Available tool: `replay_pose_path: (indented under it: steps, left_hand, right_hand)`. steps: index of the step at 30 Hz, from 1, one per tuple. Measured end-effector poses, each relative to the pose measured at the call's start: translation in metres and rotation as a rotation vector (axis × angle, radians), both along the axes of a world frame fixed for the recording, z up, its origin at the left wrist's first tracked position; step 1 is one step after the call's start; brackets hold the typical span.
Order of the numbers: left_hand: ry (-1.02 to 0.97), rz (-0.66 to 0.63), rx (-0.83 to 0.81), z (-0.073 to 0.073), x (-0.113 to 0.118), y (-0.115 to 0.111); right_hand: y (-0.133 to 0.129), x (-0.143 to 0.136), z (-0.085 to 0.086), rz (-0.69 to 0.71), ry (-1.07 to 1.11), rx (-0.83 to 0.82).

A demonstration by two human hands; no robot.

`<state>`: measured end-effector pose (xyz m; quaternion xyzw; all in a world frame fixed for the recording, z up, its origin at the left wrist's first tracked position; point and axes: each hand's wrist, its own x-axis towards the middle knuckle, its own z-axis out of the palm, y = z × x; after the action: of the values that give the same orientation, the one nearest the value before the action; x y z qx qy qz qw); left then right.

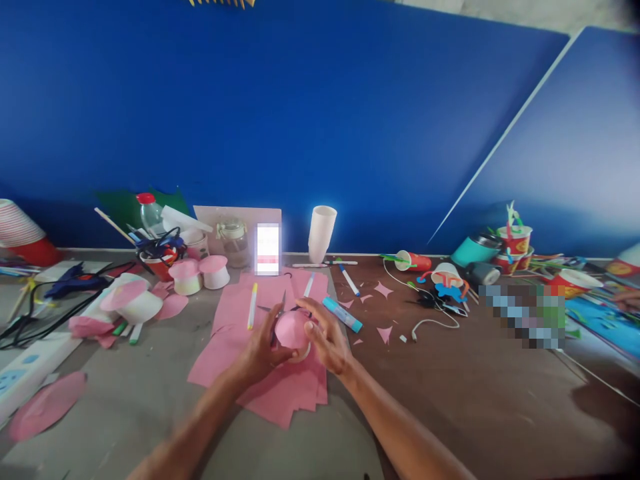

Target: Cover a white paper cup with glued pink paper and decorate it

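Between my hands is a white paper cup (301, 355) with a round pink paper piece (291, 329) lying over its top. My left hand (260, 352) curls around the cup's left side, its thumb toward the near edge. My right hand (330, 337) grips from the other side, thumb resting against the pink paper. Below them spread several pink paper sheets (270, 400). Dark scissors (283, 301) lie partly hidden just beyond my left fingers. A yellow marker (253, 307) is to the left, and a blue glue stick (343, 315) is right of my right hand.
Left stand white cups with pink tops (214, 273), a power strip (35, 367) and a cup of tools (159, 260). A phone (268, 250), glass jar (233, 241) and white cup stack (321, 233) are behind. Pink scraps (384, 333), craft cups (413, 261) and another person's hand (627, 300) are right.
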<state>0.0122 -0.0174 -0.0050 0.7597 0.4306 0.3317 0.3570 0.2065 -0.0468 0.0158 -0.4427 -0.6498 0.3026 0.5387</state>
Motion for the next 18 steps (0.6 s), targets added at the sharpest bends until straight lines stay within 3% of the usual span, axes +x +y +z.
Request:
replay_pose_path:
  steps: [5, 11, 18]
  left_hand:
    - [0.052, -0.027, -0.055, 0.001, 0.0, 0.0]
    - [0.07, -0.03, 0.003, -0.007, -0.003, 0.003]
    - [0.059, -0.042, 0.059, -0.016, -0.002, 0.003]
  right_hand:
    - [0.0, -0.002, 0.002, 0.033, -0.006, 0.032]
    - [0.0, -0.005, 0.0, 0.035, -0.008, 0.058]
    - [0.004, -0.003, -0.012, 0.021, -0.253, 0.219]
